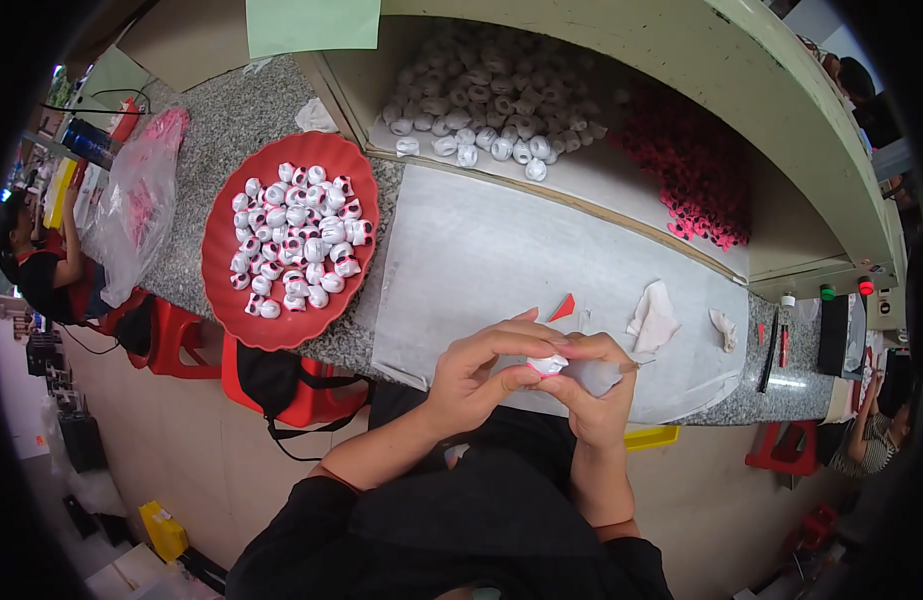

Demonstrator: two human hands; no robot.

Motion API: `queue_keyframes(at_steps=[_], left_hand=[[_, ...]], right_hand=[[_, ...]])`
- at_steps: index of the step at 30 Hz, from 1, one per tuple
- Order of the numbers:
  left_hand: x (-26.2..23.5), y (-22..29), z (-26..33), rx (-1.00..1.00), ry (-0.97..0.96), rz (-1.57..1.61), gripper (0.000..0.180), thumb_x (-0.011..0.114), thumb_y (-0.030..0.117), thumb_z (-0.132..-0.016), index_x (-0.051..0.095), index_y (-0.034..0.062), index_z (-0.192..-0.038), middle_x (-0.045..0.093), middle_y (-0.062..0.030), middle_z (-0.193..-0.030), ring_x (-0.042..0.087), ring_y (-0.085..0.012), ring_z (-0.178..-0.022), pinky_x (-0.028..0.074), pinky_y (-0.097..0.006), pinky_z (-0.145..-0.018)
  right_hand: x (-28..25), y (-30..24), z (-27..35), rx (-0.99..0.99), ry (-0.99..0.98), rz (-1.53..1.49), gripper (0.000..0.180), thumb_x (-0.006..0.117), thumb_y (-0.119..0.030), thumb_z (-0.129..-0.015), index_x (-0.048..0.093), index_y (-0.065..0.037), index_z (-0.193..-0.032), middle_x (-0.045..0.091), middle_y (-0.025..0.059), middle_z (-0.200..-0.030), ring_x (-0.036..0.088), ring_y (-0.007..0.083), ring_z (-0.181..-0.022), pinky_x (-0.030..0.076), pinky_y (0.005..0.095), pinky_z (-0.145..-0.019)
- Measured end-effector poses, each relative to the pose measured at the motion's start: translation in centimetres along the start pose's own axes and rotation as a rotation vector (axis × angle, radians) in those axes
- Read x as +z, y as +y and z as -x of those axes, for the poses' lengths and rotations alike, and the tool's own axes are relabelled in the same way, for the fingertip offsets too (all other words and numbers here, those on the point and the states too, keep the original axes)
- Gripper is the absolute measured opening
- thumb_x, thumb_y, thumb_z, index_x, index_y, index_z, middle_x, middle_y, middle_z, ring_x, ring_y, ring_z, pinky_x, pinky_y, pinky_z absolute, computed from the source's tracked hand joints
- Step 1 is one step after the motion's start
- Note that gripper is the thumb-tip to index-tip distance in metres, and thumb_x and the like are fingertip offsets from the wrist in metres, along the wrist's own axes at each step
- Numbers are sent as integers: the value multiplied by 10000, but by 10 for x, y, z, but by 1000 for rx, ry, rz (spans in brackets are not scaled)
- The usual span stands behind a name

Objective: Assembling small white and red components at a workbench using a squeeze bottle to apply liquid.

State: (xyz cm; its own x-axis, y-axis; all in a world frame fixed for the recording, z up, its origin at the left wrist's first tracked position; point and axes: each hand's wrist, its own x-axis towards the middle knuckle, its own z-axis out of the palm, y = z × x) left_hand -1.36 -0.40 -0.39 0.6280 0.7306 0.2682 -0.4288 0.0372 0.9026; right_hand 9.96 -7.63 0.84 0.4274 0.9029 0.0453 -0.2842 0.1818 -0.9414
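Note:
My left hand (pixel 477 375) and my right hand (pixel 597 385) meet just below the front edge of a grey mat (pixel 502 250). Both pinch one small white piece with a pink-red edge (pixel 548 364), which the fingers largely cover. My right hand also grips a translucent squeeze tube (pixel 600 373) whose thin tip points right. A red round tray (pixel 287 240) to the left holds several similar white pieces with red and black marks. A small red triangular scrap (pixel 563 307) lies on the mat just above my hands.
An open shelf at the back holds a heap of white rings (pixel 492 110) and a heap of red pieces (pixel 697 170). Crumpled white cloths (pixel 654 318) lie on the mat at right. A clear plastic bag (pixel 137 205) sits far left near a seated person (pixel 37 265). Red stools (pixel 177 335) stand below.

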Motion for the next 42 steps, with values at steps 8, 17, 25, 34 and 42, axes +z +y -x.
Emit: queue_keyframes(at_steps=[8, 17, 25, 34, 42], left_hand=[[-12, 6, 5, -20, -24, 137, 187, 599, 165, -734, 542, 41, -862, 557, -146, -870, 532, -253, -866, 248, -461, -931], [-114, 77, -23, 118, 479, -1362, 243, 537, -37, -692, 572, 33, -921, 497, -79, -947, 478, -184, -898, 363, -277, -793], [-54, -18, -165, 589, -328, -1509, 289, 507, 12, -622, 593, 96, -885, 550, -65, -927, 502, -243, -887, 369, -336, -817], [-14, 14, -99, -55, 18, -132, 205, 536, 19, -750, 530, 25, -955, 538, -109, -918, 532, -159, -858, 446, -282, -729], [-2, 4, -23, -197, 97, 334, 324, 578, 54, -732, 458, -8, -1026, 528, -138, -992, 531, -187, -902, 432, -362, -807]], right_hand=[[1, -2, -3, 110, -179, -139, 239, 626, 69, -632, 563, 20, -857, 568, 68, -706, 512, 97, -660, 395, 207, -587], [-35, -7, -22, -2, -171, 22, 583, 634, -19, -620, 369, 14, -1138, 501, 106, -765, 430, 78, -503, 337, 171, -427], [-57, -19, -5, -5, -26, -43, 615, 533, -38, -646, 236, -36, -1186, 392, 140, -927, 425, 116, -505, 345, 187, -378], [-41, -39, 3, -55, 195, 93, 254, 490, -59, -688, 393, 21, -908, 372, 149, -978, 509, 202, -755, 500, 277, -486], [-23, -35, -5, -447, 311, -44, 364, 638, -136, -664, 404, -25, -919, 393, 74, -891, 455, 140, -663, 406, 203, -534]])
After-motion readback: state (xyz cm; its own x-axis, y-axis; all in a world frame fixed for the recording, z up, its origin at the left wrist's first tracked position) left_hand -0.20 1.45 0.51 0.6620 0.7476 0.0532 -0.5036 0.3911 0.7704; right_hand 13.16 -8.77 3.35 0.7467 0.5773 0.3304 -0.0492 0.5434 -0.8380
